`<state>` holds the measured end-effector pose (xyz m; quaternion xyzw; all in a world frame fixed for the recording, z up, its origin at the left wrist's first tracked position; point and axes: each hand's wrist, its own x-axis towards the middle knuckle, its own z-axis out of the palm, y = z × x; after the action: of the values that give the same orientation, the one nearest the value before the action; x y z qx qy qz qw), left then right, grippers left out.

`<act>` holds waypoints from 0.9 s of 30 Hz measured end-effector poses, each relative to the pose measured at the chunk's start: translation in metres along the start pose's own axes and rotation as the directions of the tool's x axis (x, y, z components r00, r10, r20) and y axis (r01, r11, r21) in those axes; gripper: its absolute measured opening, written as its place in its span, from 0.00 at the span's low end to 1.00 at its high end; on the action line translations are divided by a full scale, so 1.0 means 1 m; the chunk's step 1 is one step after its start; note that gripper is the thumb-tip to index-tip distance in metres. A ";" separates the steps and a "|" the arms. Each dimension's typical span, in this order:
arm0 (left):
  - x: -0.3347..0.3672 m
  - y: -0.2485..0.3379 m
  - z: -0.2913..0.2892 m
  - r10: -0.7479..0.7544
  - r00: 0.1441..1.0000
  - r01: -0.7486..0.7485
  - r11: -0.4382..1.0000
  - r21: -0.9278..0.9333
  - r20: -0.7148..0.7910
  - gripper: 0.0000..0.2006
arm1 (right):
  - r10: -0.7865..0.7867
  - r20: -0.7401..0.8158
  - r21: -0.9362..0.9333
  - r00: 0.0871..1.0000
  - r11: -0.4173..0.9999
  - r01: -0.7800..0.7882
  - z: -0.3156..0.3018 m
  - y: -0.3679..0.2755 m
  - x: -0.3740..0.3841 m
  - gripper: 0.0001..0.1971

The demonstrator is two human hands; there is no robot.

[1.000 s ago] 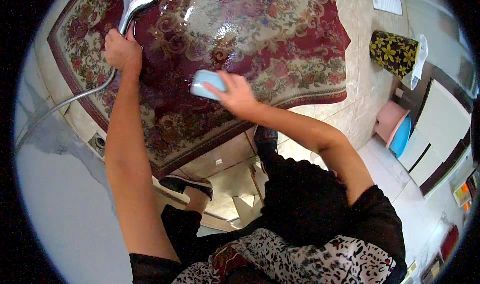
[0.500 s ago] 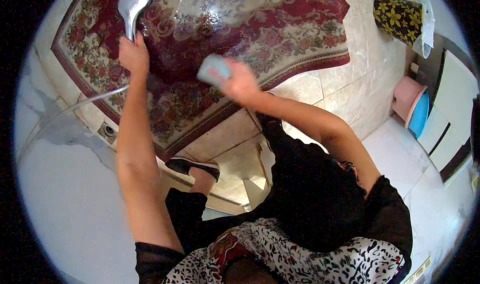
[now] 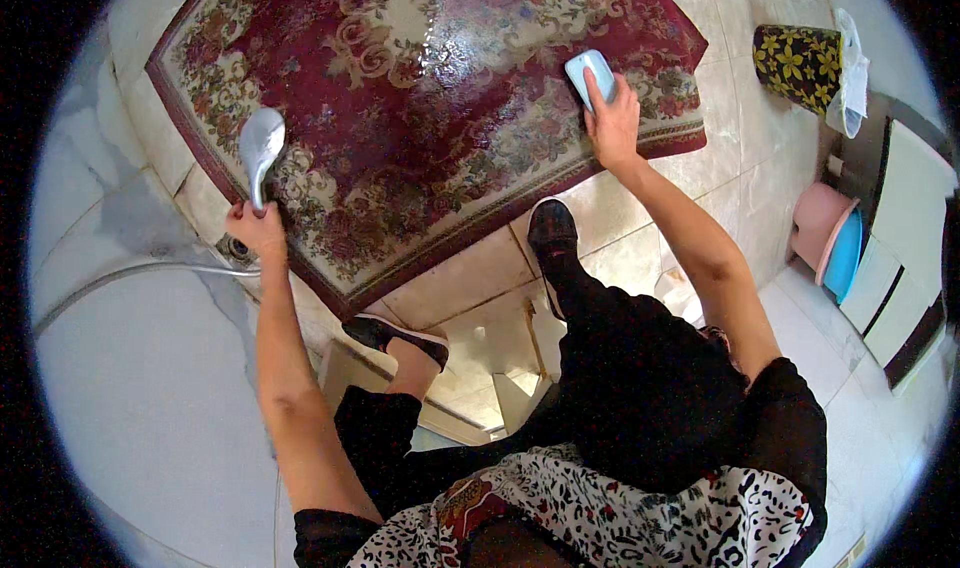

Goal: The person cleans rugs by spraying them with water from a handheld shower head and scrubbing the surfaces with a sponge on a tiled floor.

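My left hand (image 3: 257,230) is closed round the handle of a silver shower head (image 3: 262,146), raised over the left edge of a patterned red and beige rug (image 3: 420,168). Its hose (image 3: 150,272) curves away to the left; I cannot make out any spray. Toward the rug's right side, my right hand (image 3: 614,120) grips a light blue, oblong scrub brush (image 3: 590,76), whose underside is hidden against the rug. The rug lies on floor tiles, and a wet gleam shows near its upper middle.
A floor drain (image 3: 236,252) sits beside my left wrist. My two dark shoes stand at the rug's near edge. On the right are a black bin (image 3: 798,66) with yellow flowers, a pink tub (image 3: 822,226), a blue basin (image 3: 846,256) and a pale cabinet (image 3: 905,238).
My left hand has brought the shower head down toward me. My right hand has moved the brush right and farther away across the rug. The whole view has shifted slightly.
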<state>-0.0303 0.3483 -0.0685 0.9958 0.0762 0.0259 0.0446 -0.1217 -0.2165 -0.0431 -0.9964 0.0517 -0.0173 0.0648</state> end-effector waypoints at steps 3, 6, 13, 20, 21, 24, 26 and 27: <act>0.000 -0.036 0.003 -0.091 0.993 0.086 0.994 0.063 0.071 0.16 | 0.001 -0.030 0.100 1.000 0.995 0.002 -0.006 -0.020 -0.026 0.39; 0.002 -0.034 0.007 -0.124 0.979 0.157 0.963 -0.217 0.158 0.20 | 0.044 0.116 0.226 0.992 0.972 -0.069 -0.030 -0.034 -0.062 0.42; 0.008 0.006 -0.009 0.020 1.000 -0.022 0.953 -0.301 -0.010 0.16 | 0.238 0.248 0.137 0.939 0.951 -0.277 -0.047 0.013 -0.164 0.43; 0.017 0.178 -0.055 0.499 0.860 -0.383 0.770 -0.510 0.107 0.11 | 0.306 0.279 0.002 0.910 0.948 -0.320 -0.050 0.007 -0.160 0.40; 0.014 0.207 -0.058 0.536 0.821 -0.357 0.749 -0.559 0.195 0.13 | 0.278 0.212 0.057 0.937 0.954 -0.296 -0.049 -0.001 -0.152 0.35; -0.001 0.286 -0.052 0.703 0.665 -0.503 0.672 -0.544 0.252 0.16 | 0.371 0.173 0.271 0.912 0.873 -0.406 -0.040 -0.015 -0.137 0.22; -0.004 0.332 -0.053 0.764 0.618 -0.562 0.594 -0.576 0.185 0.18 | 0.477 0.162 0.317 0.864 0.804 -0.504 -0.025 -0.017 -0.134 0.18; 0.003 0.338 -0.046 0.767 0.614 -0.565 0.592 -0.574 0.187 0.18 | 0.556 0.172 0.386 0.813 0.721 -0.575 -0.017 -0.026 -0.128 0.14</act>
<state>0.0210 0.0201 0.0087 0.8871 -0.3321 -0.1542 0.2809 -0.2472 -0.1798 -0.0264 -0.8948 0.3464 0.0146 0.2812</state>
